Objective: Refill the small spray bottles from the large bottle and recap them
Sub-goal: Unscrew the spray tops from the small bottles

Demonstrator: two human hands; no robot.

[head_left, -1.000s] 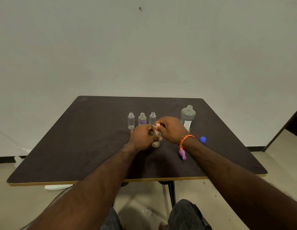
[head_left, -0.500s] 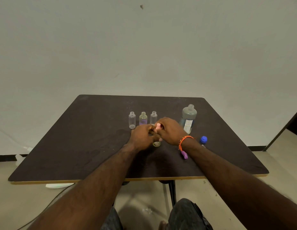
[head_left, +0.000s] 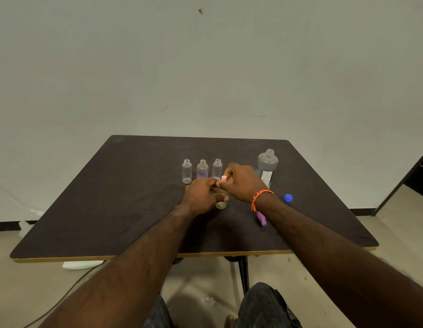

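- Counter (head_left: pixel 111 209): dark brown top with a pale edge band; it carries every item listed below.
- Large bottle (head_left: pixel 267 165): grey and translucent, upright at the far right of the counter, neck uncapped, pale label on its lower body. Fill level cannot be read through the wall.
- Left hand (head_left: pixel 201 196): grip closed around the body of the held spray bottle (head_left: pixel 221 202), which stands near the counter's centre, in front of the row of three. Its visible lower part shows a yellowish tint; whether that is liquid or the plastic cannot be told.
- Right hand (head_left: pixel 243 183): grip pinched on a pink spray cap (head_left: pixel 224 178) at the top of the held spray bottle. Whether the cap is fully seated is hidden by the fingers. An orange bracelet (head_left: pixel 261 195) sits on this wrist.
- Row of three small bottles, upright, uncapped, just behind the hands:
  - left clear bottle (head_left: pixel 187 171): appears empty.
  - middle bottle (head_left: pixel 202 168): purple tint in its lower half.
  - right clear bottle (head_left: pixel 217 168): contents not discernible; its base is hidden by the hands.
- Purple spray cap (head_left: pixel 262 218): lying on the counter beside the right forearm.
- Blue cap (head_left: pixel 288 198): on the counter, near the large bottle's base, apart from it.
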